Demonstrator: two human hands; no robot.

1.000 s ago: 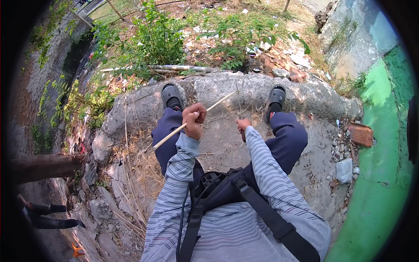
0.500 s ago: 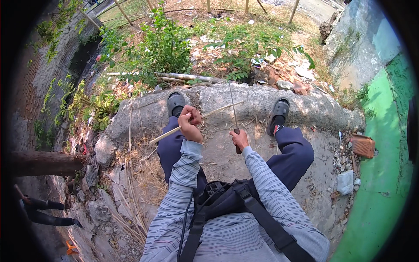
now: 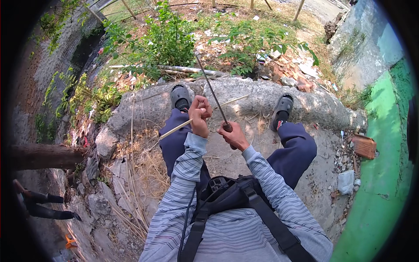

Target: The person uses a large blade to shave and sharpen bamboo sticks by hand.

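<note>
My left hand [image 3: 200,117] is closed around a thin pale strip of wood or bamboo [image 3: 176,129]. The strip slants up to the right, and both its ends stick out past the hand. In my right hand [image 3: 236,136] is the brown handle of a long, narrow-bladed knife [image 3: 211,87]. Its dark blade points away from me and tilts left, passing just right of my left fingers and over the strip's far part. Whether blade and strip touch I cannot tell. Both hands are held in front of me, between my knees.
A rough concrete ledge [image 3: 161,102] curves past my shoes, with bushes [image 3: 172,48] and litter beyond. Long thin strips [image 3: 132,174] and dry shavings lie at left. On the right are an orange-brown basket [image 3: 363,146], a white bag [image 3: 345,182] and a green surface [image 3: 371,209]. Another person [image 3: 43,205] is far left.
The knife's blade has swung from nearly upright to a leftward tilt. My right hand has moved slightly left, closer to my left hand, which still holds the strip.
</note>
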